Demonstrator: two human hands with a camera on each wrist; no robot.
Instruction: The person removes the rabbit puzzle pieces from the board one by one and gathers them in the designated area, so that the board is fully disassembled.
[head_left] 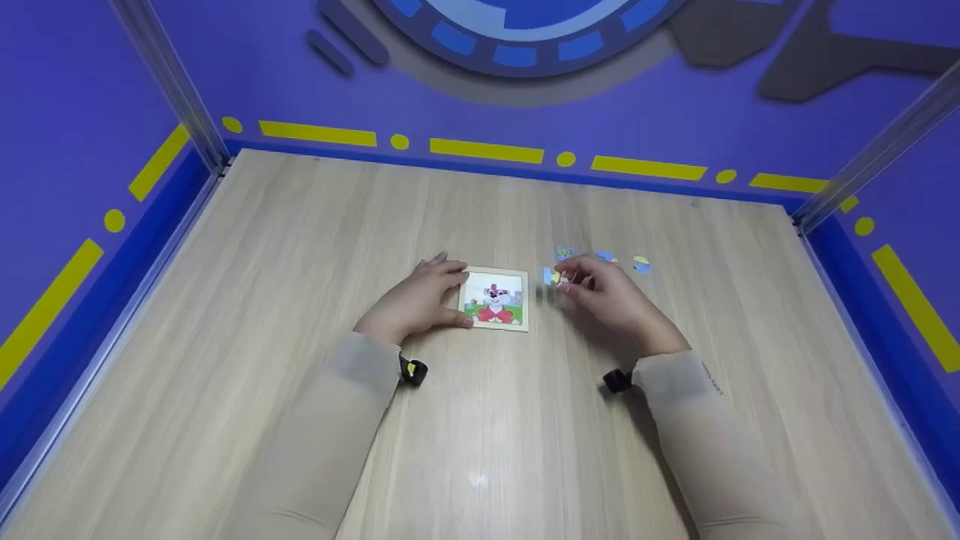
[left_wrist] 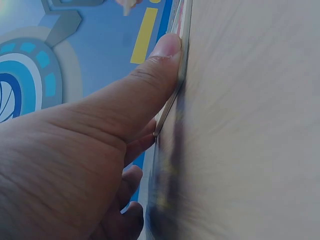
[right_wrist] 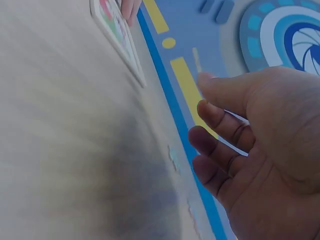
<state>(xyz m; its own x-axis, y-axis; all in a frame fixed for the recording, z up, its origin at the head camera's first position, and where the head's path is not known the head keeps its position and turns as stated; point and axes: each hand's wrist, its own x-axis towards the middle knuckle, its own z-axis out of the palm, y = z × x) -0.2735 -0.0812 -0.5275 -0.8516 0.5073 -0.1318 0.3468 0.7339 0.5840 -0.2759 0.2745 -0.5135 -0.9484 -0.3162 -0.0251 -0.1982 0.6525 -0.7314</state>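
A small square jigsaw puzzle board point(head_left: 493, 300) with a pale wooden frame lies on the table, showing a cartoon animal in red on green. My left hand point(head_left: 416, 301) grips its left side, thumb point(left_wrist: 160, 62) at the near corner and fingertips at the far corner. Just right of the board, my right hand point(head_left: 613, 298) pinches a blue and yellow puzzle piece point(head_left: 551, 277) between thumb and fingers. Seen edge-on in the right wrist view, that thin piece point(right_wrist: 196, 59) is raised off the table. The remaining right fingers are loosely bent.
Loose puzzle pieces lie beyond the right hand: one blue point(head_left: 565, 253), one partly hidden by the hand point(head_left: 604, 257), one blue and yellow point(head_left: 641, 264). The wood-grain table point(head_left: 480, 420) is bounded by a blue back wall point(head_left: 510, 112) and side walls.
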